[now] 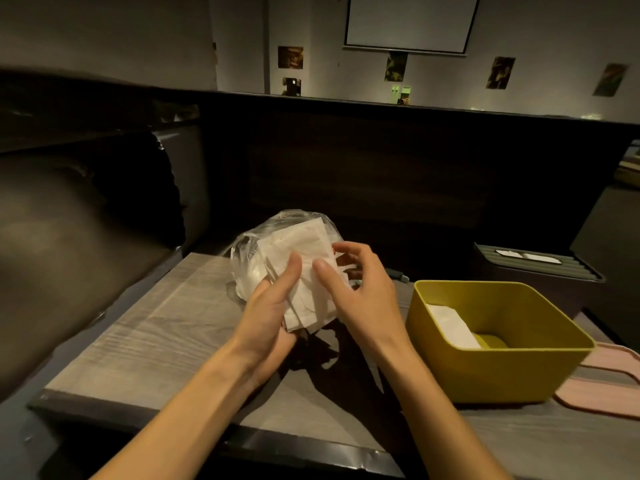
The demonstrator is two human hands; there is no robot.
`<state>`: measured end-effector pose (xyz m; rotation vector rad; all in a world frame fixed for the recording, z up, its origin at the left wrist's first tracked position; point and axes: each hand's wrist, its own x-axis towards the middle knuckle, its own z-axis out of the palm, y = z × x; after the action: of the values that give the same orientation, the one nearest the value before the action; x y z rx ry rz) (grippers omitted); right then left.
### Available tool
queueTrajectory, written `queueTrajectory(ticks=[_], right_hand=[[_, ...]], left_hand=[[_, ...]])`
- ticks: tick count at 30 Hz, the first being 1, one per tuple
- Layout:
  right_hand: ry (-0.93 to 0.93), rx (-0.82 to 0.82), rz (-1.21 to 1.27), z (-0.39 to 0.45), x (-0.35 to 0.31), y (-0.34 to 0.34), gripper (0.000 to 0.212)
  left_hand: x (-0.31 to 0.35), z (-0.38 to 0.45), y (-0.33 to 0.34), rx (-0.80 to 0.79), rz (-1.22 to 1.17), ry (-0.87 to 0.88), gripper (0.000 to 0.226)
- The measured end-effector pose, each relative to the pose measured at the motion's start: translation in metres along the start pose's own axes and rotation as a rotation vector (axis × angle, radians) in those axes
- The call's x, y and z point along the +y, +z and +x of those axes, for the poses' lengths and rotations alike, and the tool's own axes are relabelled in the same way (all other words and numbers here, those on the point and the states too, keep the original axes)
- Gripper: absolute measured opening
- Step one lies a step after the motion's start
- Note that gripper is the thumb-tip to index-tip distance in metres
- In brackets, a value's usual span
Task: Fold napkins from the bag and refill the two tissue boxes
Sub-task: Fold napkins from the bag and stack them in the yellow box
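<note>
Both hands, left hand (268,306) and right hand (360,289), hold the white napkins (306,271) with curled fingers; the stack's long side runs from 6 to 12 o'clock.

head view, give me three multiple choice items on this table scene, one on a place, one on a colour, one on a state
1. Where is the open box relative to the hands?
A. to their right
B. to their left
C. behind the bag

2. What colour is the open box?
A. blue
B. yellow
C. white

3. What is the left hand doing?
A. resting flat on the table
B. holding a stack of napkins
C. gripping the box

Key: 1 A, the yellow box sits on the table right of the right hand. 2 B, its walls are mustard yellow. 3 B, the left hand holds the napkins in front of the plastic bag.
</note>
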<state>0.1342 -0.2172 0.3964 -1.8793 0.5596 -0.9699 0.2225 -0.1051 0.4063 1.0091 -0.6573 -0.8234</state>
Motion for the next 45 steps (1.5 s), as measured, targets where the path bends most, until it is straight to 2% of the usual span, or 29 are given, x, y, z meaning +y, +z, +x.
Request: queueTrajectory(ticks=[7, 10, 13, 16, 20, 26, 30, 34, 37, 43, 45], right_hand=[[0.044, -0.275, 0.269, -0.042, -0.001, -0.017, 0.036], [0.053, -0.155, 0.389, -0.057, 0.001, -0.024, 0.032], [-0.032, -0.018, 0.273, -0.063, 0.005, -0.031, 0.026], [-0.023, -0.02, 0.118, -0.068, 0.01, -0.028, 0.026], [0.072, -0.159, -0.012, -0.067, 0.018, -0.026, 0.055], [0.049, -0.351, -0.139, -0.067, 0.016, -0.018, 0.094], [0.028, -0.164, 0.034, -0.064, 0.022, -0.02, 0.089], [0.041, -0.213, -0.041, -0.065, 0.024, -0.019, 0.091], [0.071, -0.211, -0.074, -0.064, 0.024, -0.019, 0.092], [0.067, -0.232, -0.139, -0.063, 0.025, -0.018, 0.094], [0.066, -0.283, -0.148, -0.064, 0.025, -0.017, 0.094]], left_hand=[[-0.006, -0.027, 0.011, -0.002, -0.064, -0.013, 0.043], [-0.012, -0.032, 0.006, 0.006, -0.009, -0.001, 0.035], [-0.014, -0.029, -0.012, 0.048, 0.143, 0.07, 0.052], [-0.017, -0.027, -0.026, 0.084, 0.42, 0.112, 0.074], [-0.029, -0.029, -0.038, 0.064, 0.66, 0.114, 0.082], [-0.033, -0.029, -0.027, -0.113, 0.808, 0.053, 0.109], [-0.039, -0.021, -0.039, -0.033, 0.801, 0.17, 0.101], [-0.043, -0.02, -0.043, -0.077, 0.904, 0.138, 0.094], [-0.047, -0.017, -0.041, -0.109, 0.935, 0.116, 0.105], [-0.049, -0.015, -0.046, -0.018, 0.843, 0.164, 0.096], [-0.048, -0.018, -0.044, -0.057, 0.873, 0.145, 0.099]])
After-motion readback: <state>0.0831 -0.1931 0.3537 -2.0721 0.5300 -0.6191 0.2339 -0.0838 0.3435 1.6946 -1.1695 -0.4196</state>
